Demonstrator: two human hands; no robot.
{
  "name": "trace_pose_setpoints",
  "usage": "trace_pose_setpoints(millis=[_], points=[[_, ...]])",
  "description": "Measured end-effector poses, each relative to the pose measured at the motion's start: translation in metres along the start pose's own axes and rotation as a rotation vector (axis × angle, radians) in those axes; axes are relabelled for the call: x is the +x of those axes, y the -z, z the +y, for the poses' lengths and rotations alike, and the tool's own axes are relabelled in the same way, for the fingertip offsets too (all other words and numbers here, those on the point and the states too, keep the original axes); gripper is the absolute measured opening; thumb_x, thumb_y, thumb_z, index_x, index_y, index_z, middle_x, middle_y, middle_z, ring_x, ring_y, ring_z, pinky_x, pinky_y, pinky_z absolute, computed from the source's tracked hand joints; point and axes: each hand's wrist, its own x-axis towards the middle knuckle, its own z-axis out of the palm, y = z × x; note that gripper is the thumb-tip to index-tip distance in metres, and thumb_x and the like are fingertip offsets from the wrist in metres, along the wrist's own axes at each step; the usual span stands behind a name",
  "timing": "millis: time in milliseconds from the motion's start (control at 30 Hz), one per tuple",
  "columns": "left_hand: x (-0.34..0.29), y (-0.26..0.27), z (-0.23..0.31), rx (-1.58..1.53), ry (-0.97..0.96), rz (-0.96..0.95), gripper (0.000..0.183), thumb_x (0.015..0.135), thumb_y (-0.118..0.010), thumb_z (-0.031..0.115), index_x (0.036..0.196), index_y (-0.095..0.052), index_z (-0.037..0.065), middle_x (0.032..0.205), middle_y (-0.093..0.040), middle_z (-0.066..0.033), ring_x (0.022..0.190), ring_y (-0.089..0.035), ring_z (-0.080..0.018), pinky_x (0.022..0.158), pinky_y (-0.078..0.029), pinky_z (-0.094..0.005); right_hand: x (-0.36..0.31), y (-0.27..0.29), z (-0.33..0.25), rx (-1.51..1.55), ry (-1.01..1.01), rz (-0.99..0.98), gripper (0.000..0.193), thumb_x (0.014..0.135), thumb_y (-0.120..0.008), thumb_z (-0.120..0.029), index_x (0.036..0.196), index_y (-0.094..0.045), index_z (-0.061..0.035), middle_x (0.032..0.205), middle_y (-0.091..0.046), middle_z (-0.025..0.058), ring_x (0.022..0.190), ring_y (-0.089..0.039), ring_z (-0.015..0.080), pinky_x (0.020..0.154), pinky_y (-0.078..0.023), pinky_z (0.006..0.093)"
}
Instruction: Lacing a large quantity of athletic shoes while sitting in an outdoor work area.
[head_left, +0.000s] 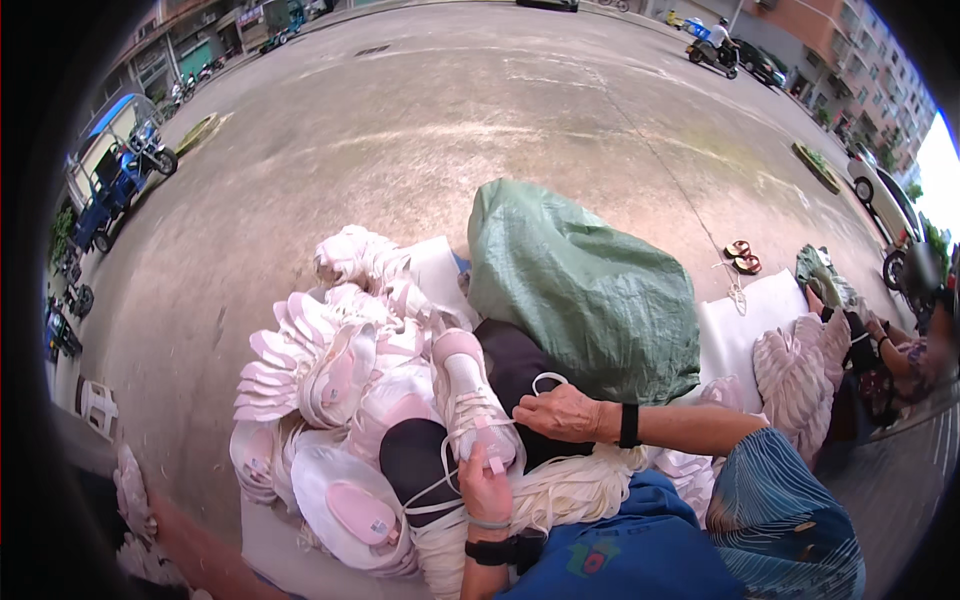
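A pale pink and white shoe upper (463, 385) lies over my lap with its toe pointing away from me. My left hand (485, 492) grips it at the near end, by the tongue and heel. White shoelace (548, 378) is threaded through its eyelets, and a loop of it stands up from the pinched fingers of my right hand (563, 412), just right of the upper. Another length of lace hangs down left of my left hand. Across my lap rests a thick bundle of loose cream laces (570, 490).
Stacked pink and white uppers (335, 370) crowd my left, and more uppers (795, 375) lie at the right on a white sheet (735, 330). A large green woven sack (580, 290) stands in front. Sandals (741, 257) lie beyond, and another person's arm (885, 335) shows at far right.
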Motion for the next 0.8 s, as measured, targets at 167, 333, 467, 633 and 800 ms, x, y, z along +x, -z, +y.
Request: trace_pose_setpoints(millis=[167, 333, 467, 633, 800], points=[[-0.008, 0.006, -0.006, 0.494, -0.263, 0.017, 0.036, 0.086, -0.059, 0.002, 0.121, -0.052, -0.005, 0.109, -0.059, -0.0164, 0.096, -0.061, -0.0257, 0.082, -0.052, -0.0387, -0.013, -0.01, -0.005, -0.056, 0.005, 0.04, 0.013, 0.082, -0.053, -0.013, 0.089, -0.047, -0.0037, 0.086, -0.047, 0.0108, 0.064, -0.06, 0.0241, 0.052, -0.047, 0.036], [0.01, 0.026, -0.049, -0.517, 0.138, -0.111, 0.038, 0.09, -0.057, 0.005, 0.127, -0.049, 0.006, 0.118, -0.056, -0.0094, 0.109, -0.053, -0.0303, 0.091, -0.049, -0.0507, -0.006, -0.012, 0.005, -0.07, -0.088, 0.061, 0.011, 0.081, -0.054, -0.014, 0.086, -0.051, -0.0037, 0.087, -0.048, 0.0109, 0.066, -0.06, 0.0246, 0.056, -0.048, 0.038], [-0.001, 0.0, 0.034, -0.763, 0.398, 0.008, 0.031, 0.096, -0.047, 0.022, 0.121, -0.051, 0.003, 0.104, -0.059, -0.0109, 0.091, -0.059, -0.0259, 0.087, -0.049, -0.0458, -0.015, 0.003, 0.003, -0.072, -0.196, 0.045, 0.026, 0.081, -0.064, -0.025, 0.087, -0.05, -0.0039, 0.089, -0.047, 0.0127, 0.067, -0.062, 0.0277, 0.057, -0.048, 0.0379], [-0.025, 0.025, 0.084, -0.415, 0.511, -0.165, 0.028, 0.096, -0.05, 0.022, 0.114, -0.055, 0.001, 0.097, -0.06, -0.0085, 0.085, -0.058, -0.017, 0.075, -0.051, -0.0347, -0.026, 0.027, 0.0, 0.032, -0.33, 0.056, 0.037, 0.074, -0.071, -0.036, 0.083, -0.057, -0.0032, 0.078, -0.059, 0.0135, 0.071, -0.064, 0.0314, 0.062, -0.05, 0.0404], [-0.038, 0.105, 0.134, 0.292, 0.306, -0.161, 0.03, 0.096, -0.047, 0.02, 0.111, -0.058, -0.003, 0.087, -0.059, -0.0084, 0.074, -0.055, -0.0116, 0.064, -0.046, -0.0218, -0.021, 0.059, -0.01, 0.235, -0.463, -0.089, 0.032, 0.078, -0.064, -0.033, 0.073, -0.06, -0.0011, 0.066, -0.061, 0.0175, 0.069, -0.063, 0.0371, 0.063, -0.049, 0.0448]])
